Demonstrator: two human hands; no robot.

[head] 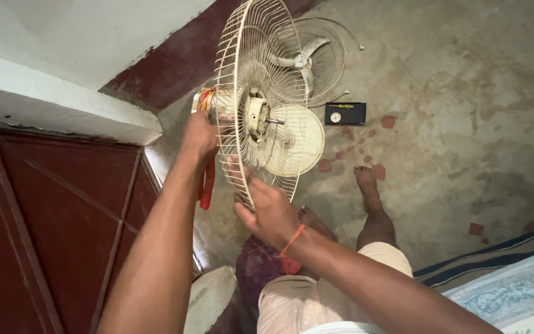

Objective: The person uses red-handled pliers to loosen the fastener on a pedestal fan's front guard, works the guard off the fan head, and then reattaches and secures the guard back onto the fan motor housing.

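I hold up a cream wire fan guard with the fan motor and its bare shaft at the centre. My left hand grips the back of the motor, where red and yellow wires show, and a red-handled tool hangs below that hand. My right hand pinches the lower rim of the guard; an orange thread is tied round its wrist.
On the concrete floor lie a second wire guard with cream fan blades, a small black box with a dial and a round cream base. My bare feet are below. A dark red door is at left, patterned cloth at right.
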